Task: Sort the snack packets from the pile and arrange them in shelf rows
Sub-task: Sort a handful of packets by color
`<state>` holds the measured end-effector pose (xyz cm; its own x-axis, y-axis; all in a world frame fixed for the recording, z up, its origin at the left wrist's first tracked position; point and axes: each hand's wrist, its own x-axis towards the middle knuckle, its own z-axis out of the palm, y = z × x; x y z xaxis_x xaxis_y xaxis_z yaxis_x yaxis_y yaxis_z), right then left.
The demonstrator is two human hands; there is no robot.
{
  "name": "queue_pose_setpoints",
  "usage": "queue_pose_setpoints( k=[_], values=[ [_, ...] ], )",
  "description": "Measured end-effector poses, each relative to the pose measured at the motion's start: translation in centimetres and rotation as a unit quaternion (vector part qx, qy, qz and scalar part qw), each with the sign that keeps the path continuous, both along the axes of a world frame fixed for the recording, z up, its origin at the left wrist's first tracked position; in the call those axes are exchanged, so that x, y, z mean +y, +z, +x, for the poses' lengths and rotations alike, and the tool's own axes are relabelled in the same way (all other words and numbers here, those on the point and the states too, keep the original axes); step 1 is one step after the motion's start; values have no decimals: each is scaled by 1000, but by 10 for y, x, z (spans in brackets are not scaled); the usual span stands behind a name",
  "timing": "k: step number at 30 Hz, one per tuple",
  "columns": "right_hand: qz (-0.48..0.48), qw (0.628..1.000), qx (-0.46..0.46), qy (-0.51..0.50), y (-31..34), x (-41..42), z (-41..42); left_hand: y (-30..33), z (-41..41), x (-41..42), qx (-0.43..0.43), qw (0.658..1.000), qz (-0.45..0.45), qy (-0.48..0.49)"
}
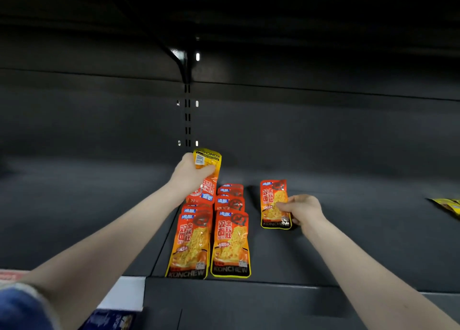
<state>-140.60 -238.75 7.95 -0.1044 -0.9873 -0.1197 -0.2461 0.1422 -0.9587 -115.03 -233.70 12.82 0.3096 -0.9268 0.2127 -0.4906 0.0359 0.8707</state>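
Left hand (193, 171): fingers curled round a glossy orange-yellow packet (207, 166), raised above the rear of the left row, barcode side showing, "KONCHEW" upside down at its top edge.
Right hand (302, 209): pinching the right edge of a single flat packet (273, 204) lying alone on the dark shelf (348, 230), just right of the rows.
Rows: two overlapping columns of shiny rectangular pouches, front pair (207, 245) side by side at the shelf edge; exact count unclear.
Print: "KONCHEW" in black bands, red Chinese characters, blue logo.
Far right: yellow wrappers (448, 205), partly cut off.
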Motion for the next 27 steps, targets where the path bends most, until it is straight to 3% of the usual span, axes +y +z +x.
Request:
queue_pose_setpoints(
  k=[7, 15, 20, 27],
  values=[
    [-13, 992, 117, 33, -2, -23, 18, -1, -5, -17, -6, 1000, 4, -7],
    [-44, 953, 290, 76, 3, -34, 34, 2, -12, -17, 4, 998, 6, -57],
    [-51, 941, 322, 94, 3, -38, 30, 8, -24, -16, 24, 997, -4, -78],
    [-73, 967, 242, 40, 0, -53, -20, 19, -55, -17, -35, 986, -58, -153]
  ],
)
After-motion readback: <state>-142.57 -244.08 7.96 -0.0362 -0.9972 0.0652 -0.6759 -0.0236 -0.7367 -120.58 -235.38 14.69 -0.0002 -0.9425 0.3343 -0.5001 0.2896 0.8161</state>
